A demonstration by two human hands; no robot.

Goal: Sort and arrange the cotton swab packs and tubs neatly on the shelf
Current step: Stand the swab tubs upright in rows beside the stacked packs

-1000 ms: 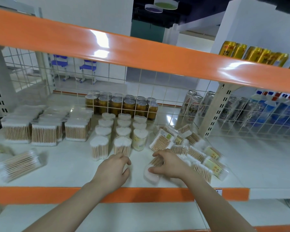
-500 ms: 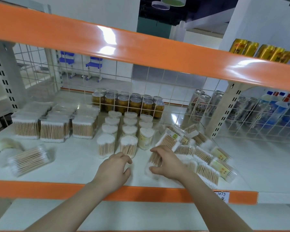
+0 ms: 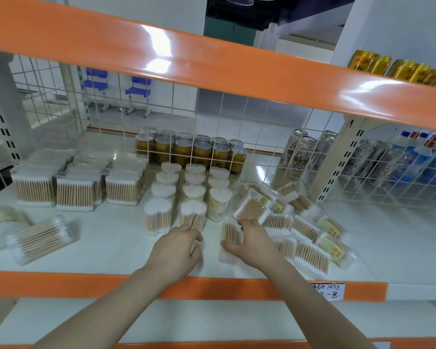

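Now, at the fingertips: my right hand curls over a clear tub lying on its side, fingers on its far end and thumb stretched along the near side, so the grip is a loose clasp from above, not a full wrap. My left hand rests just beside it, fingers half bent, tips close to the front tub of the middle row; whether they touch it I cannot tell, and they hold nothing.

Outward from the hands: three rows of upright tubs run back toward the wire grid; square packs stand in three stacks to the left; a loose heap of packs sprawls to the right, touching my right wrist side. Two more tubs lie tipped near the left edge, well apart from the rows.

Risks, as I judge them:
- The tub is smooth and clasped only from above; tilting it upright could let it slip and roll toward the shelf lip.
- Standing it in the right row means passing close to the front tubs; a knock from either hand could topple one, and the rows are tight enough for neighbours to follow.
- The leaning pack atop the heap touches my fingers' far side; withdrawing the tub may drag it down and spread the heap.
- The lid's seating is not visible; if loose, swabs could spill.
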